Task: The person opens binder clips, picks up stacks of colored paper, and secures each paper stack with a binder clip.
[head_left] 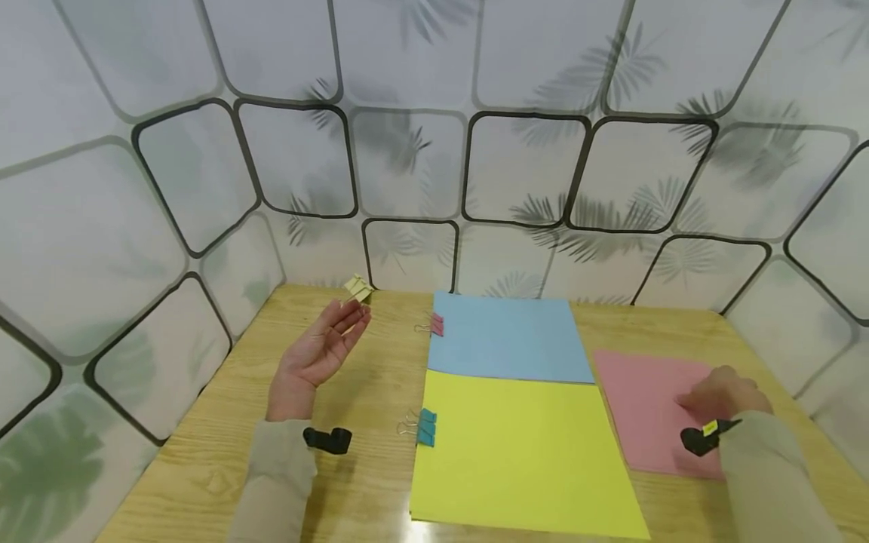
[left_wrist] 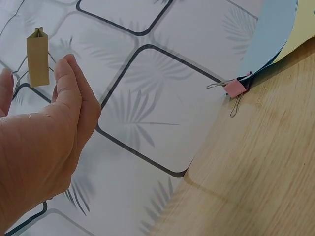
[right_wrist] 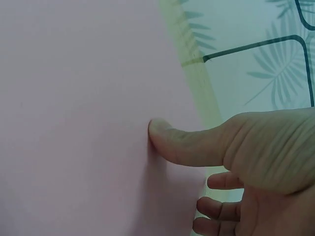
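A yellow binder clip [head_left: 357, 288] is pinched in my left hand [head_left: 319, 352], held up above the back left of the table. The left wrist view shows the clip's wire handles between thumb and fingers, its yellow body [left_wrist: 38, 60] pointing away from the palm. At the right, my right hand [head_left: 728, 392] grips the right edge of the pink paper [head_left: 641, 403]. Its thumb [right_wrist: 184, 145] lies on the top face, with the other fingers by the edge; the fingertips' contact beneath is hidden. Whether the pink paper is one sheet or several I cannot tell.
Blue paper [head_left: 505, 339] with a pink binder clip [head_left: 437, 324] on its left edge lies mid-table. Nearer is yellow paper [head_left: 529, 460] with a teal binder clip [head_left: 426, 427] on its left edge. A patterned covering [head_left: 414, 166] rises behind the wooden table [head_left: 197, 460].
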The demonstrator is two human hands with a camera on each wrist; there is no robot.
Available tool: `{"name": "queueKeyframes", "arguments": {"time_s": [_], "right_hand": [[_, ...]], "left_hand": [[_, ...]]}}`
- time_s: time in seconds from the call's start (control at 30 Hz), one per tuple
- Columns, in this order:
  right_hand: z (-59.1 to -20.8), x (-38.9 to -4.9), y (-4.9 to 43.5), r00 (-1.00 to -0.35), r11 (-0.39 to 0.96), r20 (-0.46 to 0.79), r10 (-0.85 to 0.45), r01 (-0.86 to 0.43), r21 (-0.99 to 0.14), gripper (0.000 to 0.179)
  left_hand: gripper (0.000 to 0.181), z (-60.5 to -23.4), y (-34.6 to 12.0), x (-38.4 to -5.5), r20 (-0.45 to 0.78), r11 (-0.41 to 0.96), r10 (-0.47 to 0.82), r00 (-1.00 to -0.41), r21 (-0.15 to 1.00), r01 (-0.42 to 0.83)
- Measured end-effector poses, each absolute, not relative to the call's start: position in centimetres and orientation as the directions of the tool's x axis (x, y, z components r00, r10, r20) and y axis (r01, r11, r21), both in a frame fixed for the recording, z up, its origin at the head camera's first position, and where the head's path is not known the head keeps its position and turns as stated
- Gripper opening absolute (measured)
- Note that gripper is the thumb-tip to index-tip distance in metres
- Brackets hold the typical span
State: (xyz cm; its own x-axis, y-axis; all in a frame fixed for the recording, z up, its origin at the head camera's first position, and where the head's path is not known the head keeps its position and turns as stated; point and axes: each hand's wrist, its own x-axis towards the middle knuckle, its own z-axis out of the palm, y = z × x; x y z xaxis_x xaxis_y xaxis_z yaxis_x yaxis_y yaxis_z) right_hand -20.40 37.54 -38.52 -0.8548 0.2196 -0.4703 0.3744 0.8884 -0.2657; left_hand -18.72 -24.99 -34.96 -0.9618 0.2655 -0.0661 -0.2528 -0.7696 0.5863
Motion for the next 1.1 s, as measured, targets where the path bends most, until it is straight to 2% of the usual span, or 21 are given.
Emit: {"name": "queueKeyframes", "arguments": {"time_s": [0.07,0.23,0.3,0.43,0.73,0.77,0.83,0.9,0.97,1.1], "right_hand": [[-38.6,-20.5,37.8,-0.854,0.882,-0.48,0.203,0.372,-0.289,0.079],[-39.1,-20.5,38.5,-0.871,0.863,-0.468,0.152,0.348,-0.368,0.064],[-39.2,-20.4,38.6,-0.87,0.838,-0.467,0.159,0.369,-0.402,0.069],[-39.3,-20.3,38.6,-0.866,0.817,-0.467,0.177,0.394,-0.421,0.091],[-39.5,-20.0,38.8,-0.836,0.771,-0.522,0.168,0.441,-0.459,0.112],[-39.5,-20.0,38.9,-0.841,0.767,-0.518,0.156,0.434,-0.473,0.106],[-39.5,-19.9,39.2,-0.861,0.749,-0.495,0.117,0.403,-0.525,0.073],[-39.5,-19.8,39.6,-0.883,0.718,-0.462,0.081,0.373,-0.587,0.05],[-39.5,-19.5,40.0,-0.894,0.641,-0.444,0.056,0.374,-0.67,0.043],[-39.7,-19.2,40.5,-0.923,0.574,-0.38,0.054,0.34,-0.745,0.04]], "left_hand": [[0.025,-35.0,-25.0,-18.7,-0.067,-0.769,0.263,-0.962,0.588,-0.252],[0.026,-35.0,-25.1,-18.7,-0.068,-0.776,0.265,-0.962,0.578,-0.254],[0.026,-35.0,-25.1,-18.7,-0.067,-0.776,0.267,-0.961,0.576,-0.255],[0.026,-35.1,-25.2,-18.7,-0.072,-0.774,0.266,-0.961,0.578,-0.258],[0.025,-35.3,-25.3,-18.7,-0.096,-0.774,0.251,-0.963,0.578,-0.26],[0.025,-35.4,-25.3,-18.8,-0.097,-0.775,0.251,-0.963,0.576,-0.26],[0.026,-35.5,-25.3,-18.8,-0.098,-0.777,0.252,-0.963,0.572,-0.262],[0.026,-35.5,-25.4,-18.8,-0.098,-0.778,0.254,-0.962,0.571,-0.263],[0.026,-35.6,-25.4,-18.9,-0.098,-0.777,0.253,-0.963,0.573,-0.262],[0.025,-35.6,-25.3,-19.0,-0.1,-0.782,0.259,-0.961,0.562,-0.269]]}}
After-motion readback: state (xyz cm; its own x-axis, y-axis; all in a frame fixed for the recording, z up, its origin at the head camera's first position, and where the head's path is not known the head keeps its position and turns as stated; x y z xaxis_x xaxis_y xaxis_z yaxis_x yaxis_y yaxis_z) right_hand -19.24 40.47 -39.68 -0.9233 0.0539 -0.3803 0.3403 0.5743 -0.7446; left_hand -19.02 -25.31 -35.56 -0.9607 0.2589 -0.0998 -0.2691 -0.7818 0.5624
